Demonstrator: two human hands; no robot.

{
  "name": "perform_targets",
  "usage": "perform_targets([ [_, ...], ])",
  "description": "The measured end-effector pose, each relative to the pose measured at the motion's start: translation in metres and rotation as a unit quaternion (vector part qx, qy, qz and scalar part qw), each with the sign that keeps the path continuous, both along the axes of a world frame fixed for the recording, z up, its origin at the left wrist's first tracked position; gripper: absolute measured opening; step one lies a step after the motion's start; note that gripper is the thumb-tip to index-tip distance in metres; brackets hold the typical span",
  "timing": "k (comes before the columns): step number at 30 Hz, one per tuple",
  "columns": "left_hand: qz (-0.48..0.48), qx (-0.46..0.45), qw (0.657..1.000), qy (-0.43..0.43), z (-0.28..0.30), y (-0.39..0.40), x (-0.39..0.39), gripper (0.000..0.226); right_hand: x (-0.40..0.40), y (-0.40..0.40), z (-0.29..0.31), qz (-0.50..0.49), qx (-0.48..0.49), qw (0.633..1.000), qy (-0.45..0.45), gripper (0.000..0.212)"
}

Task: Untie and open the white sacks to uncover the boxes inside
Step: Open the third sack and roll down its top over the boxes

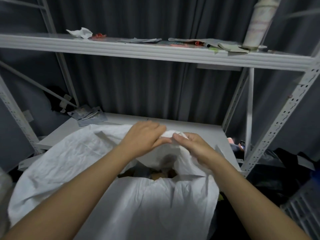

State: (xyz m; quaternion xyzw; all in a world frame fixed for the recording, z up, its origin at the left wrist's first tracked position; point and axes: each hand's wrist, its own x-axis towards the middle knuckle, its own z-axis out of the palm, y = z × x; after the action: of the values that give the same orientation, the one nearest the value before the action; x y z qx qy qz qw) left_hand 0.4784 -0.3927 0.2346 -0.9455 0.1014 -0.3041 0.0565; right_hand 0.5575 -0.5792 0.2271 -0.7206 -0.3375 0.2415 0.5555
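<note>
A big white sack (149, 201) stands in front of me, leaning against the lower shelf. Its mouth gapes a little, and brown box tops (162, 174) show in the dark gap. The far rim of the sack is bunched into a wad (170, 134). My left hand (145, 135) pinches that wad from the left. From the right, my right hand (192, 146) grips the same bunched cloth, thumb against thumb. The rest of what the sack holds is hidden.
A grey metal rack surrounds the sack. Its lower shelf (190, 129) carries loose paper packets (88, 115) at the back left. The upper shelf (155, 51) holds crumpled paper, flat packets and a tall roll (258, 23). Black bags (270, 174) and a slatted crate (304, 208) sit at right.
</note>
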Motion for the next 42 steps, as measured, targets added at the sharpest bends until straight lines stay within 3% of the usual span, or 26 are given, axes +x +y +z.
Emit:
perform_targets([
  [1,-0.001,-0.009,1.0,0.011,0.0,0.004,0.002,0.054,0.006,-0.003,0.0,-0.012,-0.034,0.994,-0.102,0.039],
  [2,0.014,-0.051,0.998,0.02,0.005,0.011,0.005,0.051,0.011,-0.008,-0.003,-0.038,-0.147,0.945,-0.289,0.043],
  [4,0.049,-0.128,0.99,0.026,0.009,0.036,0.012,0.052,0.026,-0.018,-0.005,-0.109,-0.285,0.798,-0.52,0.046],
  [5,0.048,-0.125,0.991,0.006,0.011,0.045,0.015,0.055,0.034,-0.024,-0.003,-0.136,-0.305,0.759,-0.559,0.045],
  [9,0.081,-0.076,0.993,-0.042,0.019,0.069,0.029,0.057,0.05,-0.036,-0.002,-0.229,-0.271,0.712,-0.606,0.041],
  [11,0.117,-0.077,0.99,-0.034,0.023,0.068,0.036,0.055,0.049,-0.035,0.003,-0.257,-0.206,0.758,-0.564,0.044],
  [15,0.06,-0.046,0.997,0.021,0.021,0.04,0.047,0.066,0.04,-0.032,0.015,-0.213,-0.068,0.905,-0.362,0.041],
  [17,0.029,-0.083,0.995,0.055,0.02,0.033,0.052,0.05,0.04,-0.035,0.026,-0.173,0.029,0.975,-0.138,0.048],
  [18,0.022,-0.132,0.988,0.071,0.022,0.033,0.056,0.042,0.039,-0.038,0.031,-0.156,0.047,0.986,-0.02,0.05],
  [19,0.026,-0.185,0.979,0.08,0.026,0.034,0.061,0.042,0.039,-0.04,0.034,-0.156,0.03,0.987,0.032,0.051],
  [20,0.038,-0.22,0.971,0.083,0.031,0.037,0.067,0.045,0.039,-0.042,0.037,-0.164,-0.013,0.986,-0.004,0.052],
  [21,0.053,-0.228,0.968,0.087,0.036,0.039,0.072,0.048,0.038,-0.043,0.039,-0.189,-0.099,0.97,-0.12,0.049],
  [23,0.069,-0.192,0.975,0.088,0.043,0.038,0.083,0.054,0.036,-0.04,0.038,-0.246,-0.265,0.87,-0.335,0.045],
  [24,0.076,-0.169,0.979,0.086,0.044,0.037,0.087,0.056,0.031,-0.035,0.039,-0.256,-0.294,0.843,-0.372,0.048],
  [27,0.104,-0.163,0.977,0.093,0.05,0.034,0.094,0.06,0.022,-0.016,0.032,-0.248,-0.247,0.863,-0.364,0.045],
  [28,0.115,-0.169,0.975,0.092,0.053,0.034,0.094,0.059,0.02,-0.012,0.032,-0.246,-0.195,0.891,-0.329,0.041],
  [30,0.097,-0.169,0.979,0.068,0.056,0.03,0.093,0.049,0.026,-0.009,0.035,-0.218,-0.042,0.971,-0.086,0.037],
  [31,0.062,-0.167,0.982,0.065,0.058,0.024,0.089,0.042,0.027,-0.009,0.038,-0.164,0.051,0.979,0.106,0.036],
  [32,0.019,-0.159,0.984,0.081,0.058,0.016,0.086,0.036,0.027,-0.011,0.041,-0.123,0.12,0.95,0.259,0.036],
  [33,-0.021,-0.143,0.983,0.108,0.057,0.006,0.083,0.031,0.028,-0.013,0.043,-0.114,0.147,0.926,0.327,0.038],
  [34,-0.04,-0.134,0.98,0.142,0.055,-0.002,0.082,0.031,0.03,-0.014,0.042,-0.123,0.142,0.93,0.316,0.038],
  [35,-0.036,-0.141,0.975,0.166,0.053,-0.005,0.083,0.037,0.03,-0.014,0.042,-0.151,0.101,0.957,0.228,0.036],
  [36,-0.021,-0.163,0.971,0.175,0.054,-0.005,0.085,0.044,0.031,-0.016,0.041,-0.194,0.034,0.977,0.088,0.032],
  [38,0.014,-0.22,0.962,0.16,0.057,0.004,0.093,0.053,0.029,-0.022,0.039,-0.243,-0.105,0.951,-0.162,0.031],
  [40,0.041,-0.25,0.957,0.14,0.06,0.012,0.1,0.054,0.029,-0.026,0.037,-0.214,-0.149,0.948,-0.182,0.032],
  [42,0.054,-0.21,0.969,0.119,0.061,0.013,0.108,0.049,0.029,-0.023,0.039,-0.193,-0.079,0.974,-0.083,0.026],
])
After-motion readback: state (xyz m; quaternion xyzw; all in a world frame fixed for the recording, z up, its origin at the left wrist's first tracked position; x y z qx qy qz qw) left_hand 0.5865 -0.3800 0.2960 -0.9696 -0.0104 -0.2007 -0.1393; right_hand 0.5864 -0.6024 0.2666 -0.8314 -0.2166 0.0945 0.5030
